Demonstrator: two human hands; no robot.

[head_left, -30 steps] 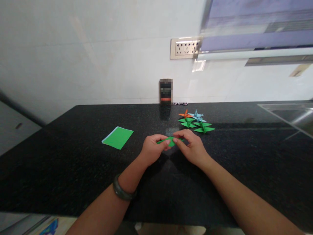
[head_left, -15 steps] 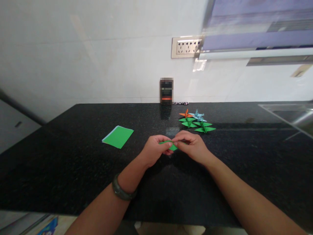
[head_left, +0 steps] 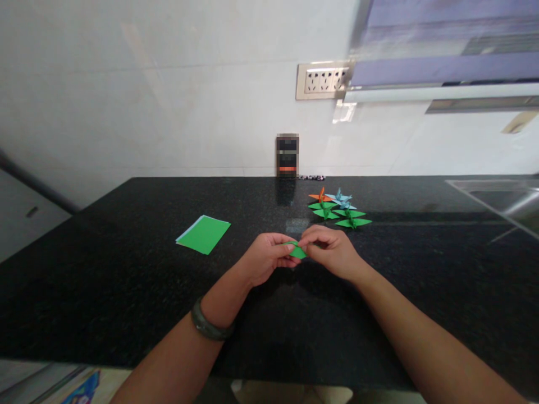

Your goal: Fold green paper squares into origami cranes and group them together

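A small folded piece of green paper (head_left: 298, 252) is held above the counter, between both hands. My left hand (head_left: 269, 258) pinches its left side, thumb on top and fingers beneath. At its right edge, my right hand (head_left: 332, 251) grips the paper between thumb and fingertips. The fingers hide much of the paper's shape. Beyond my right hand stand several folded paper cranes: an orange crane (head_left: 321, 196), light blue paper cranes (head_left: 340, 197) and green paper cranes (head_left: 352, 220).
A stack of square paper (head_left: 205, 234), green on top, lies left on the black countertop (head_left: 126, 292). A phone-like object (head_left: 287, 156), blurred out, leans on the wall beside a beaded strap (head_left: 312, 178). A sink (head_left: 505, 202) is at the right, a socket panel (head_left: 322, 81) above.
The fingers have shifted slightly on the green paper, whose visible outline now looks smaller, with its left part more covered. Everything on the counter stays put.
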